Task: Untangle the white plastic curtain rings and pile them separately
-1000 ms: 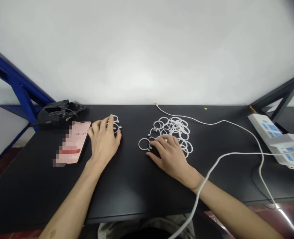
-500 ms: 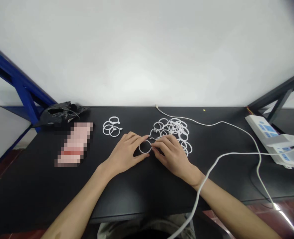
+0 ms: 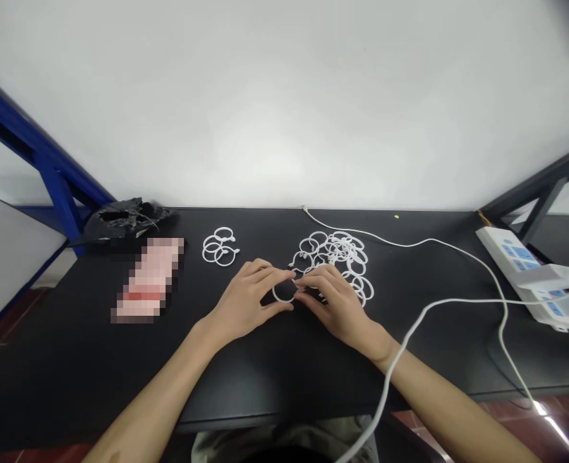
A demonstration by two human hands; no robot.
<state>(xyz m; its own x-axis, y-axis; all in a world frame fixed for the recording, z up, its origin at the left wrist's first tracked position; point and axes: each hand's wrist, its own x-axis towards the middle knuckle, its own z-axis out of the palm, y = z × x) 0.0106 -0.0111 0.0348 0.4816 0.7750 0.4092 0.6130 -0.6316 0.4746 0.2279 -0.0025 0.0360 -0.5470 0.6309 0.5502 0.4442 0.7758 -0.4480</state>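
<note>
The left hand point(image 3: 245, 302) and right hand point(image 3: 337, 302) are pinching one white ring point(image 3: 284, 292) between closed fingertips; it is looking light, thin, springy, probably slippery; gripping opposite rim edges is seeming best.

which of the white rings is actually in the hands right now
The single white plastic ring pinched between left hand and right hand, apart from the big pile and small cluster.

Smooth white plastic rings point(image 3: 338, 254) lie on a matt black table point(image 3: 265, 366).
</note>
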